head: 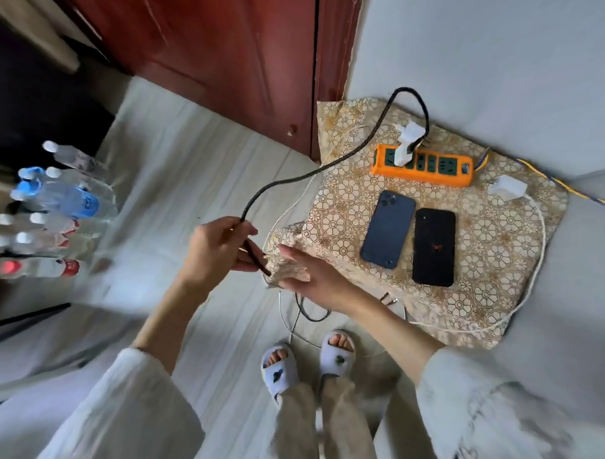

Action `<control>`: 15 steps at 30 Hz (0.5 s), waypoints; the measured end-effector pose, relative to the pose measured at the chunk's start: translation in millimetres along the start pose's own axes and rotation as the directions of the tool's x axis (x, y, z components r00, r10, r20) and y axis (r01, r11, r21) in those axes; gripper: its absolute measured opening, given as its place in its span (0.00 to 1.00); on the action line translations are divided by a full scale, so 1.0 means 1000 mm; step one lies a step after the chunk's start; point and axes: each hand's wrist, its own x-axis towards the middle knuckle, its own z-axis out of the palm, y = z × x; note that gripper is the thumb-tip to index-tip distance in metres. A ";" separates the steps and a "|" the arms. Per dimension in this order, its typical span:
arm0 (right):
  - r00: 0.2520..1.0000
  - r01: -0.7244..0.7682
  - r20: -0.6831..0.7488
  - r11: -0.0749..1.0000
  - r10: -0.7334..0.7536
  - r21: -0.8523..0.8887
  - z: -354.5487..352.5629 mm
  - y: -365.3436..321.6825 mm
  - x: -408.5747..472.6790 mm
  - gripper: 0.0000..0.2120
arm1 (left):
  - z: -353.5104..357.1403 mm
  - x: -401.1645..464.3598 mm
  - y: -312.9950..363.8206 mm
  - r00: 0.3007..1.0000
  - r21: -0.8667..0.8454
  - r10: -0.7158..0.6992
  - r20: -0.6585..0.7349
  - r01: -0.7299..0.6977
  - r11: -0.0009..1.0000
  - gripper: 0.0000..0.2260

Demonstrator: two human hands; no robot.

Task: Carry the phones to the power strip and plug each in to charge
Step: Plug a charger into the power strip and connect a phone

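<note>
Left hand [219, 247] gripping a black braided cable [329, 166]; right hand [309, 277] open, fingers extended on a floral patterned cloth [501, 256] bearing a dark blue phone [387, 234], a black phone [433, 247] and an orange power strip [424, 168].

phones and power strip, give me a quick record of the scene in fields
phones: blue phone and black phone, side by side, face down on patterned cloth
power strip: orange power strip beyond the phones, white adapter plugged in
spare charger: white charger lying loose, right of the strip
left hand: left hand holds black cable
right hand: right hand open at the cloth edge
</note>
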 end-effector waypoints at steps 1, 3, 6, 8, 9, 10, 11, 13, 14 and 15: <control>1.000 0.012 0.011 0.998 -0.011 -0.057 0.008 -0.002 -0.001 0.27 | -0.003 -0.006 0.009 1.000 -0.061 0.027 0.001 -0.027 0.998 0.09; 1.000 0.002 -0.012 0.997 -0.003 -0.077 0.021 -0.010 -0.005 0.20 | -0.010 -0.014 0.023 0.998 -0.196 0.060 -0.004 -0.059 0.979 0.09; 0.984 0.031 -0.175 0.998 -0.041 -0.062 0.032 -0.026 -0.012 0.11 | -0.025 -0.019 0.037 0.997 -0.392 0.077 -0.009 -0.074 0.917 0.10; 0.958 0.070 -0.285 0.993 -0.040 0.095 0.030 -0.042 -0.024 0.11 | -0.033 -0.020 0.038 0.995 -0.461 0.095 0.018 -0.076 0.884 0.11; 0.952 0.100 -0.304 0.968 -0.026 0.230 0.026 -0.051 -0.031 0.09 | -0.035 -0.022 0.034 0.993 -0.410 0.111 0.036 -0.087 0.908 0.11; 0.952 0.135 -0.305 0.930 -0.027 0.341 0.020 -0.059 -0.038 0.08 | -0.035 -0.024 0.029 0.988 -0.286 0.138 0.071 -0.112 0.952 0.12; 0.953 0.171 -0.301 0.896 -0.044 0.410 0.013 -0.069 -0.045 0.08 | -0.034 -0.029 0.021 0.975 -0.115 0.163 0.150 -0.147 0.983 0.16; 0.946 0.238 -0.317 0.822 -0.075 0.517 -0.003 -0.088 -0.054 0.08 | -0.028 -0.044 0.000 0.908 0.190 0.182 0.376 -0.268 0.944 0.22; 0.942 0.260 -0.328 0.777 -0.073 0.574 -0.011 -0.095 -0.056 0.08 | -0.024 -0.052 -0.011 0.875 0.292 0.191 0.445 -0.343 0.893 0.20; 0.939 0.279 -0.336 0.736 -0.074 0.617 -0.018 -0.102 -0.058 0.08 | -0.021 -0.059 -0.021 0.874 0.378 0.204 0.442 -0.387 0.841 0.14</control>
